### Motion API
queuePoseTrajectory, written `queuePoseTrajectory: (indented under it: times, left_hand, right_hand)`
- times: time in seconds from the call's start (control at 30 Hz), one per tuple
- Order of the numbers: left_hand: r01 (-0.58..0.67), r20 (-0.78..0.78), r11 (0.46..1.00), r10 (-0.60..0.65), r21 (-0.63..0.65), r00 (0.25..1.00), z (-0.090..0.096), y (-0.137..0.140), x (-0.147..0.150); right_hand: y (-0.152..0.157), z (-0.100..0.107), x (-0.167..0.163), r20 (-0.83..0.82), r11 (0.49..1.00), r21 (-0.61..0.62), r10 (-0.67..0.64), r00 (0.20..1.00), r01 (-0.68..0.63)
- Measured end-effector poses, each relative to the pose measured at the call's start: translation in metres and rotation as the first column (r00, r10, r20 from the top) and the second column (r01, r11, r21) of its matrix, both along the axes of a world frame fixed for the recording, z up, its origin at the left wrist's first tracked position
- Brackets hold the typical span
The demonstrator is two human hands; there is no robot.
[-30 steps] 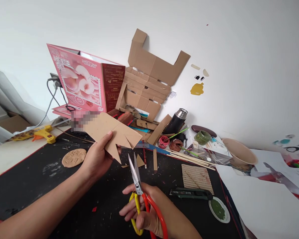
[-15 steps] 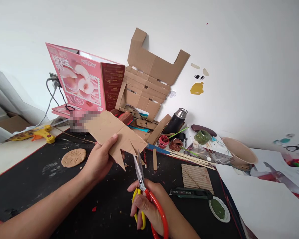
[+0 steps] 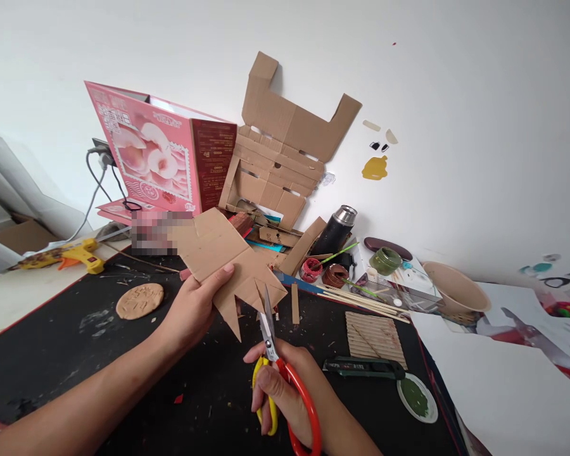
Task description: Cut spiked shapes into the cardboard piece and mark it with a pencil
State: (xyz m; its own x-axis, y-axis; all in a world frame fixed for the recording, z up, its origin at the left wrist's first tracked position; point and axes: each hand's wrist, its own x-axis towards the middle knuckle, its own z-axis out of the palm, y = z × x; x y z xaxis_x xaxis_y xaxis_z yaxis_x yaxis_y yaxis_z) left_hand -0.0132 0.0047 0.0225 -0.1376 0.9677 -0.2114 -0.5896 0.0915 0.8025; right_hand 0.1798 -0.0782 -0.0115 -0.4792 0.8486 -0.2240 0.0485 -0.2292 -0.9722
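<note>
My left hand [image 3: 202,301] is closed on a flat piece of brown cardboard [image 3: 218,244], thumb on top and the other fingers underneath. Pointed, tooth-like cuts run along the cardboard's near right edge. In my right hand [image 3: 289,386] is a pair of scissors [image 3: 269,345] with one red and one yellow handle loop. The blades point up and away from me, slightly parted, with the cardboard's edge at their tips. Beneath both hands spreads the black work mat [image 3: 171,392]. A round, tan clay-like disc [image 3: 140,300] lies left of my left hand.
A yellow glue gun [image 3: 83,254] lies far left, before a pink box [image 3: 156,152]. A utility knife [image 3: 365,367], corrugated cardboard [image 3: 374,335] and a dish of green paint [image 3: 417,399] sit right. Behind are paint jars [image 3: 311,270], a black flask [image 3: 335,231] and a beige basin [image 3: 456,288].
The cardboard has turned slightly and shifted a little to the right and toward me with my left hand. The scissor blades have drawn closer together at the cardboard's edge.
</note>
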Motion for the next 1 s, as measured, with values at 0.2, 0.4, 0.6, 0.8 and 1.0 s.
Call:
queuePoseTrajectory:
  times: [0.2,0.4,0.6,0.8,1.0]
  left_hand:
    - [0.11,-0.145,0.993,-0.104,0.038,0.984,-0.008,-0.006,-0.004]
    - [0.142,-0.136,0.99,-0.139,0.01,0.981,-0.01,-0.006,-0.005]
    - [0.228,-0.174,0.974,-0.225,-0.004,0.959,-0.007,-0.006,-0.006]
    - [0.261,-0.195,0.965,-0.259,-0.013,0.946,-0.005,-0.013,-0.004]
    - [0.288,-0.222,0.958,-0.278,0.013,0.935,-0.008,-0.012,-0.004]
  right_hand:
    - [0.004,0.002,-0.003,0.025,1.0,-0.016,-0.015,1.0,0.015]
    - [0.003,0.005,-0.004,0.061,1.0,-0.007,-0.019,0.998,0.019]
    - [0.002,0.01,-0.003,0.105,1.0,0.022,-0.021,0.994,0.019]
    - [0.003,0.009,-0.003,0.106,0.999,0.046,-0.034,0.994,0.029]
    - [0.002,0.012,-0.005,0.14,0.997,0.067,-0.051,0.989,0.042]
